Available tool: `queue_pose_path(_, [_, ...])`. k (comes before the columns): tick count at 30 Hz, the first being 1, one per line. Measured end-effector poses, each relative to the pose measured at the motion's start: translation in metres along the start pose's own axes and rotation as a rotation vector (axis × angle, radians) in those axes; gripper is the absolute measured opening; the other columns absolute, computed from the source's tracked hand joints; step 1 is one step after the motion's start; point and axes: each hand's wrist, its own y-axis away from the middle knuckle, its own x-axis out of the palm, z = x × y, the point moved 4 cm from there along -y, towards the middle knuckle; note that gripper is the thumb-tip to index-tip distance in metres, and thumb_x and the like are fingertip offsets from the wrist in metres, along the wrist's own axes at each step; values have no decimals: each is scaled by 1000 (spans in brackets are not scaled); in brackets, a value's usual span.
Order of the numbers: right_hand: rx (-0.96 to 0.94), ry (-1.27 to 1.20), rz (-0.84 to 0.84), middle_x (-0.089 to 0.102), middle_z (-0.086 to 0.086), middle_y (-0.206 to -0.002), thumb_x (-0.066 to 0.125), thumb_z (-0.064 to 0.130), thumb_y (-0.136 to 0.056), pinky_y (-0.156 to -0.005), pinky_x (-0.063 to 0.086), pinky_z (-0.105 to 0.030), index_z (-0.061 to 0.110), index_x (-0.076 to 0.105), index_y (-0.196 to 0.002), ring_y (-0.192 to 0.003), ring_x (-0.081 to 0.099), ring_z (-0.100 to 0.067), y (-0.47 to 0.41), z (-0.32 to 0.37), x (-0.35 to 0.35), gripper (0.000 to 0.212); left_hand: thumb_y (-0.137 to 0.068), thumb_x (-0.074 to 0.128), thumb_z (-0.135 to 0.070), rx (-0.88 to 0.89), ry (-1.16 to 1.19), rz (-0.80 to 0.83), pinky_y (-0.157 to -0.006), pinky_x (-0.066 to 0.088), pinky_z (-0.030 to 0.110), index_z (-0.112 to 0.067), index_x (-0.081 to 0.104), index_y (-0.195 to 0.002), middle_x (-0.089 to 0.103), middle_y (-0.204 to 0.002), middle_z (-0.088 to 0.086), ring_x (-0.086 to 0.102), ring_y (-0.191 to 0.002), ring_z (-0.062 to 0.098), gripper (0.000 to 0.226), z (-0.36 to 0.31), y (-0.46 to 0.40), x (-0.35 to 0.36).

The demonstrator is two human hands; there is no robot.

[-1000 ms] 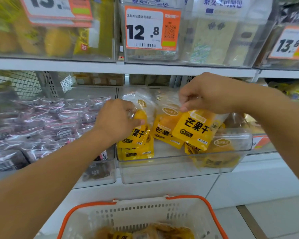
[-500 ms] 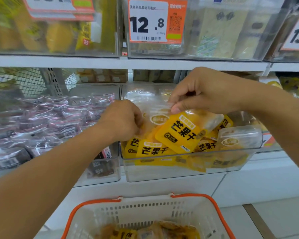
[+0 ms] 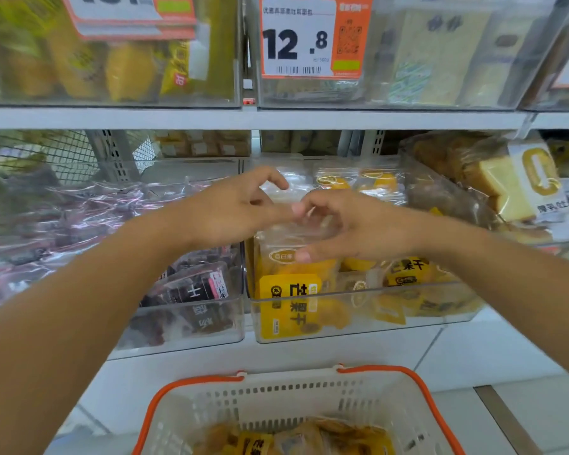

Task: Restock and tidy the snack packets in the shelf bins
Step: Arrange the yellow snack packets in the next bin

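Right now we have both hands up over the clear middle bin (image 3: pixel 358 318), fingertips nearly meeting above the yellow mango packets (image 3: pixel 289 290). Our left hand (image 3: pixel 234 208) is loosely curled, index finger arched forward, and we cannot tell whether it pinches anything. Our right hand (image 3: pixel 352 228) has its fingers bent around the clear top edge of a packet standing at the front left of the bin, thumb low against the packet's face just above the yellow label; the grip looks like a light pinch, though blur hides the contact. Below and to the right of that hand, more yellow packets lie tilted in the bin, some pressed against its front wall. Beyond our fingertips, further packets sit at the back of the same bin. Left of our left wrist, a neighbouring bin (image 3: pixel 191 336) holds dark purple packets (image 3: pixel 197 290). Right of our right forearm are wrapped bread loaves (image 3: pixel 513 182). Above our hands, an orange price tag (image 3: pixel 312 37) reads 12.8. Beneath our arms, an orange-rimmed basket (image 3: pixel 191 385) carries more yellow packets.
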Motion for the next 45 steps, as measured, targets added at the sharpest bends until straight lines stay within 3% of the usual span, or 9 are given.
queue_pose_path(5, [291,70,292,70,0,-109,78,38,-84,-79,63,-46,21,66,-114,-91,71,-20,14,-30,-10,36,-74,52,-80,113,-197,21,-87,52,39,-27,69,-85,68,-89,-4,64,-89,13,56,-6,4,11])
queue_pose_path(9, [298,80,234,68,11,-81,64,37,-97,-57,61,-31,29,75,-85,-69,72,-15,6,-36,7,18,-61,56,-90,79,-194,47,-93,47,31,-40,60,-113,61,-113,-20,56,-106,1,72,-7,7,16])
queue_pose_path(14, [334,159,417,74,-4,-97,77,11,-86,-78,62,-37,18,72,-99,-88,75,-25,10,-39,2,16,-75,84,-34,145,-431,-141,-82,50,33,-35,62,-101,63,-94,-11,60,-93,12,34,-2,-2,17])
queue_pose_path(18, [154,228,215,75,2,-77,77,9,-84,-75,56,-37,24,77,-77,-71,66,-9,11,-24,-25,16,-71,88,-32,96,-411,-202,-79,53,34,-35,65,-86,65,-82,-13,63,-84,11,28,3,-8,16])
queue_pose_path(22, [-81,-62,-157,72,-9,-82,80,18,-83,-74,52,-41,19,79,-82,-72,62,-24,11,7,-46,2,-95,62,-37,50,-239,-153,-59,46,15,-19,75,-92,60,-58,-16,54,-55,-3,23,1,-10,11])
queue_pose_path(26, [-145,-16,-358,61,6,-89,88,23,-74,-78,51,-32,27,78,-73,-81,59,-6,0,10,0,11,-80,52,-73,-41,-39,-14,-92,48,33,-36,75,-92,71,-97,-13,64,-94,9,45,-2,-6,5])
queue_pose_path(32, [141,-591,-466,72,-6,-88,73,35,-90,-76,57,-34,11,76,-84,-79,63,-18,-13,-17,-16,25,-64,88,-49,62,-358,-119,-62,46,34,-15,63,-83,60,-71,1,56,-66,19,47,-1,-4,24])
queue_pose_path(37, [489,263,-77,66,-13,-121,63,21,-96,-90,56,-39,5,66,-124,-105,64,-27,-20,-66,-12,32,-64,89,-43,73,-389,-119,-69,54,34,-18,67,-84,67,-71,-3,64,-68,15,39,-2,-3,19])
queue_pose_path(45, [-17,-376,-253,78,-3,-96,74,7,-87,-90,54,-25,15,79,-96,-90,69,-11,-21,-21,-17,13,-65,90,-40,195,-537,-212,-64,42,28,-26,65,-82,62,-71,-13,60,-73,10,33,-17,2,19])
